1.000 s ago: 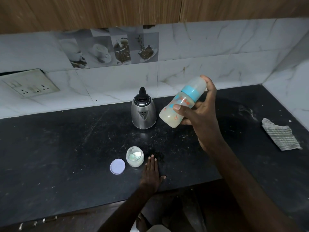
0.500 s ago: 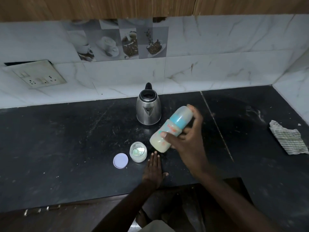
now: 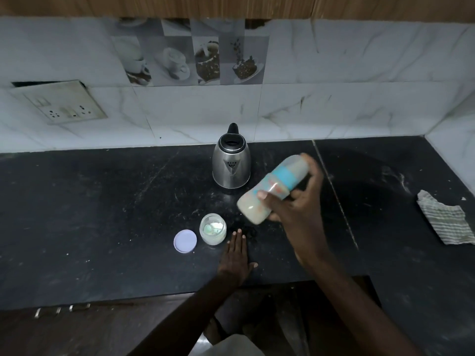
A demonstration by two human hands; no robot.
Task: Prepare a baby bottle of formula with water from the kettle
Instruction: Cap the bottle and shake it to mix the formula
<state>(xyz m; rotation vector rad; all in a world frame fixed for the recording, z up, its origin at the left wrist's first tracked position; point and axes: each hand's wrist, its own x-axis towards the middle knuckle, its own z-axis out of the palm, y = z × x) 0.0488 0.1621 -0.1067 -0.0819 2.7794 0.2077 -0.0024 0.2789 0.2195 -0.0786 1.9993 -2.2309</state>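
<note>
The right hand (image 3: 300,214) grips the baby bottle (image 3: 276,187) and holds it in the air above the middle of the counter (image 3: 102,201), thumb across the front, fingers curled behind. The bottle is tilted, with its capped top pointing up and away to the right and its base down towards the left. There's a blue collar under the clear cap and pale, milky liquid inside, and its outline is blurred.

The left hand (image 3: 237,255) lies flat near the front edge, palm down, fingers straight and together, holding nothing. Just to its left stands the small open formula jar (image 3: 212,229), with what looks like a scoop inside. Its round lid (image 3: 185,241) lies flat beside it, further left.

The steel electric kettle (image 3: 231,163) sits upright towards the back edge, close to the tiled wall, behind the bottle and apart from it. Over by the right edge lies a crumpled striped cloth (image 3: 444,219). A socket panel (image 3: 59,101) is on the wall at the left.
</note>
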